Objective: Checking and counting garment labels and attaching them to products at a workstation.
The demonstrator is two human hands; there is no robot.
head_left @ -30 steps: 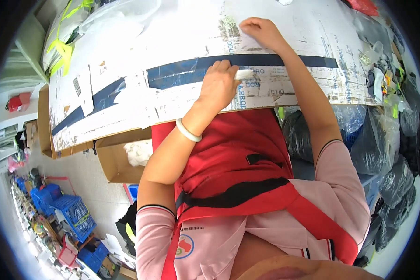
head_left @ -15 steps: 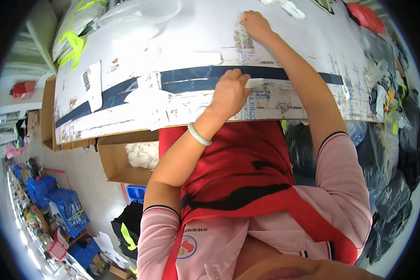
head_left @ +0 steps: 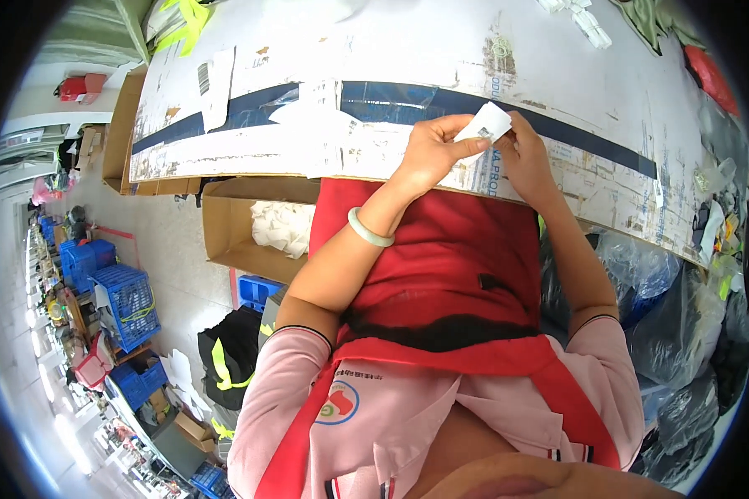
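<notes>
My left hand (head_left: 431,154) pinches a small stack of white labels (head_left: 491,121) between thumb and fingers, above the near edge of the cardboard-covered table (head_left: 374,150). My right hand (head_left: 528,165) is closed at the right edge of the stack, its fingers curled and its fingertips partly hidden. Whether it grips the labels or something thin beside them does not show. Beyond the hands, a small tangle of pale loops (head_left: 501,46) lies on a worn brown patch. Left of my hands, white label sheets (head_left: 314,106) lie across the dark blue strip (head_left: 391,101).
A barcoded white strip (head_left: 217,90) lies at the table's left. White bundles (head_left: 589,27) lie at the far right. Below the table's edge stands a cardboard box (head_left: 229,224) with white scraps (head_left: 281,228). Plastic bags (head_left: 670,324) crowd the right side; blue crates (head_left: 125,308) stand at left.
My right hand has come back from the pale loops to the label stack. My left hand has lifted and turned the stack, bringing it into clearer view. The whole view has shifted.
</notes>
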